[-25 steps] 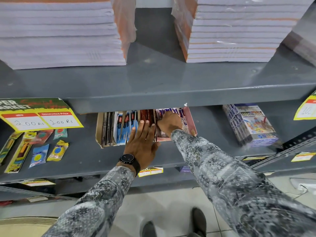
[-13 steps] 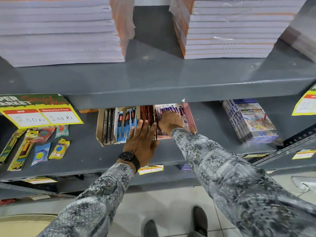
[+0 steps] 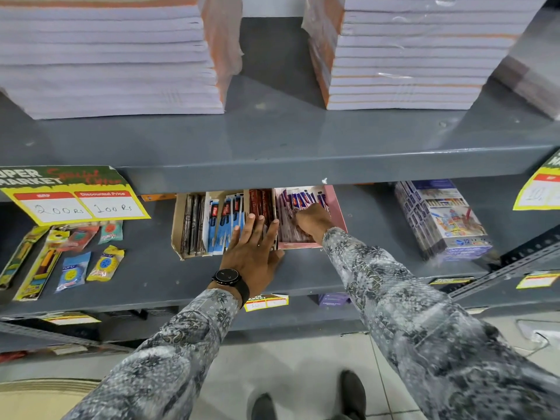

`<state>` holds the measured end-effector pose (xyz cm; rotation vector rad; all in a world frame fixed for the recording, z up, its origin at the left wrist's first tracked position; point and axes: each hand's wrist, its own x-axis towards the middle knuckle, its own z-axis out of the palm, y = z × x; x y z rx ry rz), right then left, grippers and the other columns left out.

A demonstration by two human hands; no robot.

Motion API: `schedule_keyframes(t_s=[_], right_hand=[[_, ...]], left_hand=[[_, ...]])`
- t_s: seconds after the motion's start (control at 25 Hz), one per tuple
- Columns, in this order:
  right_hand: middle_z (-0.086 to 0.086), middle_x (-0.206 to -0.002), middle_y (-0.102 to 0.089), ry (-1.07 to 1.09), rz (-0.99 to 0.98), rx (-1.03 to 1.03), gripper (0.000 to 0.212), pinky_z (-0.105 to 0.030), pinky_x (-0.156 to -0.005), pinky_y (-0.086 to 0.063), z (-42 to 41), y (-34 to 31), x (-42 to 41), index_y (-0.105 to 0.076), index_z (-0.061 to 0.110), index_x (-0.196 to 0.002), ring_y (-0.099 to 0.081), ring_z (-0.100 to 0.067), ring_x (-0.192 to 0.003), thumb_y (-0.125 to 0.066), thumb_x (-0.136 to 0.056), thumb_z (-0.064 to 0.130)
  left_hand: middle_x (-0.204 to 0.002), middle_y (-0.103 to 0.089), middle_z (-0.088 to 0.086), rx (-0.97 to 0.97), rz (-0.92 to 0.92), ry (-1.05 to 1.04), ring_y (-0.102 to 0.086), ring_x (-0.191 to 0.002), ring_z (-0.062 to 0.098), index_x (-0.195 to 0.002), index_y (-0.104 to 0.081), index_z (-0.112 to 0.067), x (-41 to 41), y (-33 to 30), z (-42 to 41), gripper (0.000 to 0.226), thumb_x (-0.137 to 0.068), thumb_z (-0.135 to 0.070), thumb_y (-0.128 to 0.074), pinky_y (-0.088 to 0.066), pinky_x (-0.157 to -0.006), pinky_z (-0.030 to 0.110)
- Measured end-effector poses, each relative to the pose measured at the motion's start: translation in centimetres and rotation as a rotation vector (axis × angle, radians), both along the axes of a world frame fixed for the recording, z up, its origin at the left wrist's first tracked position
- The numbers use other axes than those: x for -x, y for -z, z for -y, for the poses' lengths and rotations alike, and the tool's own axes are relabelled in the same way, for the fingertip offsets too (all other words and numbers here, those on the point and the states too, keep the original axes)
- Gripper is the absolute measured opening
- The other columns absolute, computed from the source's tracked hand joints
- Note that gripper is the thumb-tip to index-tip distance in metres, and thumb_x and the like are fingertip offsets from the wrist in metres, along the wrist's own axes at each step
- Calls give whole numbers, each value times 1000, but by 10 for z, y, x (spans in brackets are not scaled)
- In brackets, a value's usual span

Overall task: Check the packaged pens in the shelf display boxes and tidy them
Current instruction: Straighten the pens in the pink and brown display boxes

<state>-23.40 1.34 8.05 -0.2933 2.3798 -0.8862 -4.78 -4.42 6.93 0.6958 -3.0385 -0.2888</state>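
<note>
Head view: a grey metal shelf [image 3: 303, 274] seen from above, with both hands reaching in at the centre.
Packaged pens: purple-and-white packs [image 3: 295, 204] stand upright in a pink display box [image 3: 335, 207] at the frame's centre; the shelf above hides the box's far end.
Neighbouring box: a cardboard display box [image 3: 176, 228] touches the pink one at its 9 o'clock and holds dark packs [image 3: 191, 222], blue-and-white packs [image 3: 222, 219] and red-brown packs [image 3: 260, 204], all on edge.
Right hand [image 3: 312, 221]: inside the pink box, fingers curled down among the purple packs; whether it pinches one cannot be told.
Left hand [image 3: 253, 250]: flat and spread, grasping nothing, with the fingers lying over the near end of the blue and red-brown packs and the thumb at the front of the pink box.
Watch [image 3: 228, 277]: black, on the left wrist.
Sleeves: grey patterned, on both arms.
At 3 o'clock: a wrapped bundle of colour-pencil boxes [image 3: 442, 219], well apart from the pink box.
At 9 o'clock: small packets [image 3: 72, 269] lie flat under a yellow price sign [image 3: 81, 204] reading 200 Rs and 100 Rs.
At 12 o'clock: two stacks of wrapped notebooks [image 3: 409, 53] on the shelf above.
At 6 o'clock: tiled floor and dark shoes [image 3: 353, 392].
</note>
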Motion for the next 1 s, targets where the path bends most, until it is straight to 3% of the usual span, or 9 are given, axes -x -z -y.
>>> schedule_keyframes(t_s=[0.12,0.24,0.48,0.68,0.84,1.0], right_hand=[[-12,-96,-68,-35,-146,-67,24,-36,-75,-55,-7,-4,-4,-62,4,-100,-64,-33,-86,-60,-79,15],[-14,-100,-73,-91,-218,-84,33,-47,-83,-63,-11,-4,-6,-65,3,-105,-71,-37,-92,-62,-74,12],[-15,-104,-73,-380,-613,-143,26,-46,-86,-61,-3,-8,-10,-73,9,-105,-71,-35,-97,-56,-86,12],[-20,-109,-71,-315,-590,-194,28,-44,-84,-59,0,-3,-14,-68,1,-112,-71,-38,-102,-57,-88,10],[-17,-103,-72,-311,-365,-91,27,-39,-80,-61,12,-10,-13,-69,3,-101,-70,-36,-97,-61,-78,13],[-21,-119,-68,-308,-324,-145,40,-45,-88,-60,18,-8,-16,-61,-3,-121,-67,-39,-108,-61,-83,8]], left_hand=[[-171,-8,5,7,-3,2,9,-157,27,-160,0,-29,-1,1,0,68,-101,-54,-25,-2,-127,50],[-171,-9,5,13,-16,2,8,-157,27,-160,-2,-29,-1,2,1,68,-101,-52,-27,-2,-126,50],[-170,-11,5,22,-30,9,8,-157,26,-160,-3,-27,-1,4,0,68,-102,-50,-29,-3,-126,51],[-170,-10,5,28,-21,14,8,-157,27,-160,-1,-26,-1,5,2,69,-102,-50,-29,-3,-126,51],[-170,-10,5,27,-25,20,8,-157,26,-160,0,-27,-3,5,3,68,-103,-49,-30,-5,-127,53],[-170,-10,5,37,-20,25,7,-157,26,-160,-1,-25,-3,6,4,67,-103,-47,-30,-7,-127,54]])
